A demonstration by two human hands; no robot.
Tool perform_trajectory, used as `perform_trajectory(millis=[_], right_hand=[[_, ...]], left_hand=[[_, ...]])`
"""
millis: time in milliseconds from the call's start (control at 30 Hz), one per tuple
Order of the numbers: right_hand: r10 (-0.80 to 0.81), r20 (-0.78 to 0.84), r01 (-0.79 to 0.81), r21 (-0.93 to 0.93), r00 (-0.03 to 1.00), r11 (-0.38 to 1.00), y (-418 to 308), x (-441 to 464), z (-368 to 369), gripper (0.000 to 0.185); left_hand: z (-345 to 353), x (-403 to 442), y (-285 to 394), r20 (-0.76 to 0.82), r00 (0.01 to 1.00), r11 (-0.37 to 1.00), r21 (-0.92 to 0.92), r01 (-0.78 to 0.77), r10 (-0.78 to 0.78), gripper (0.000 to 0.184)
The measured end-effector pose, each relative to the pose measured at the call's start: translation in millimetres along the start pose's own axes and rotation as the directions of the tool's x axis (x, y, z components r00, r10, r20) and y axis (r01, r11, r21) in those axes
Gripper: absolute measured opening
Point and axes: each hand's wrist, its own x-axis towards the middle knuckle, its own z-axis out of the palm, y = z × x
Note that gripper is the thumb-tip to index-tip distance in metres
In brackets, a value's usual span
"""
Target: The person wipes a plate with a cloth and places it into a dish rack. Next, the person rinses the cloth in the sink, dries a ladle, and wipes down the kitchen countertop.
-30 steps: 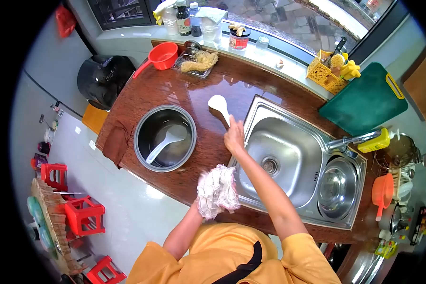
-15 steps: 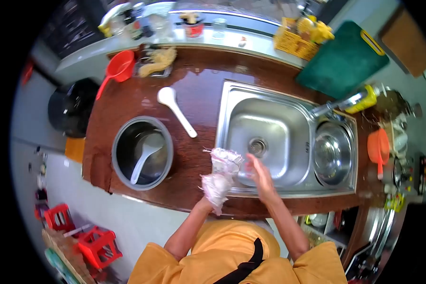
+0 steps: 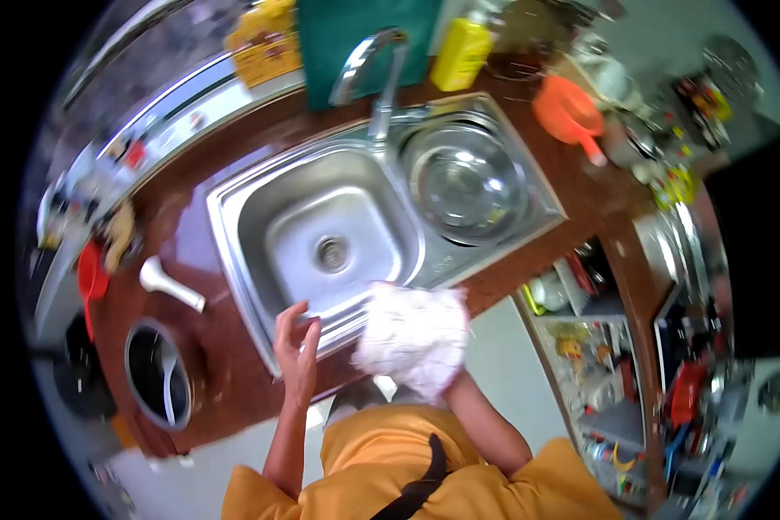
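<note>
My left hand (image 3: pixel 296 351) is raised at the front left rim of the steel sink (image 3: pixel 256 325), its thumb and fingers apart and nothing between them. A crumpled, whitish-pink cloth (image 3: pixel 412 338) is in my right hand (image 3: pixel 452 383), in front of the sink's near edge. The cloth covers most of that hand, hiding its fingers. Left of the sink, a white spoon (image 3: pixel 172 284) lies on the brown counter (image 3: pixel 221 386). Nearer the counter's left end stands a dark inner pot (image 3: pixel 147 368) with a pale ladle (image 3: pixel 170 381) inside.
A steel bowl (image 3: pixel 468 186) sits in the small basin, beside the faucet (image 3: pixel 381 104). Farther back are a yellow bottle (image 3: pixel 462 54) and green board (image 3: pixel 338 43). An orange dipper (image 3: pixel 568 108) lies at the right, and open shelves (image 3: pixel 615 416) hold kitchenware below the counter.
The view has swung right toward the sink. The cloth has passed from my left hand to my right. Since the oldest frame, my right hand has let go of the white spoon.
</note>
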Motion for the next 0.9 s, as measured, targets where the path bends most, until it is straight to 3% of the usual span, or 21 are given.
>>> perform_trajectory(millis=[100,167,233,300,400,433,467,500,600,667,767,833,867,900], right_hand=[[-0.109,0.003,0.101,-0.397,0.994,0.912,11,-30,-33,0.064],[-0.228,0.106,0.231,-0.730,0.968,0.644,15,-51,-56,0.062],[-0.267,0.230,0.310,-0.896,0.936,0.317,19,-71,-73,0.060],[-0.214,0.297,0.333,-0.930,0.931,0.156,14,-85,-83,0.059],[-0.028,0.323,0.322,-0.927,0.946,0.194,3,-95,-88,0.058],[-0.026,0.335,0.333,-0.921,0.942,0.202,8,-96,-91,0.060],[-0.031,0.345,0.344,-0.916,0.938,0.205,16,-100,-92,0.061],[-0.037,0.354,0.354,-0.912,0.935,0.206,20,-102,-93,0.062],[-0.146,0.438,0.460,-0.862,0.887,0.213,12,-103,-84,0.062],[0.006,0.393,0.387,-0.909,0.920,0.157,-5,-103,-64,0.063],[0.074,0.396,0.386,-0.914,0.915,0.122,-11,-98,-38,0.065],[0.075,0.430,0.419,-0.900,0.900,0.122,-2,-96,-22,0.068],[0.078,0.447,0.437,-0.892,0.891,0.120,4,-94,-14,0.070],[0.105,0.440,0.322,-0.781,0.892,0.535,14,-92,-4,0.071]], left_hand=[[-15,-23,-30,-0.128,0.947,0.932,-0.259,0.255,-0.295,0.034],[-30,-41,-34,-0.212,0.851,0.794,-0.516,0.320,-0.481,0.042],[-55,-62,-41,-0.329,0.776,0.671,-0.724,0.159,-0.539,0.044],[-89,-87,-56,-0.454,0.677,0.595,-0.803,-0.031,-0.579,0.047],[-148,-123,-71,-0.631,0.544,0.608,-0.752,-0.256,-0.552,0.050],[-166,-125,-73,-0.705,0.453,0.658,-0.695,-0.289,-0.546,0.052],[-189,-130,-78,-0.738,0.408,0.678,-0.666,-0.312,-0.537,0.057],[-209,-130,-77,-0.745,0.361,0.680,-0.663,-0.314,-0.560,0.074],[-247,-121,-52,-0.690,0.437,0.696,-0.695,-0.179,-0.577,0.103],[-261,-107,-28,-0.644,0.495,0.741,-0.672,-0.002,-0.583,0.111],[-307,-83,-38,-0.499,0.548,0.689,-0.693,0.214,-0.672,0.089],[-324,-74,-48,-0.555,0.547,0.768,-0.561,0.309,-0.626,0.043],[-346,-69,-66,-0.502,0.532,0.714,-0.614,0.336,-0.682,0.034],[-356,-65,-65,-0.445,0.514,0.656,-0.662,0.363,-0.733,0.026]])
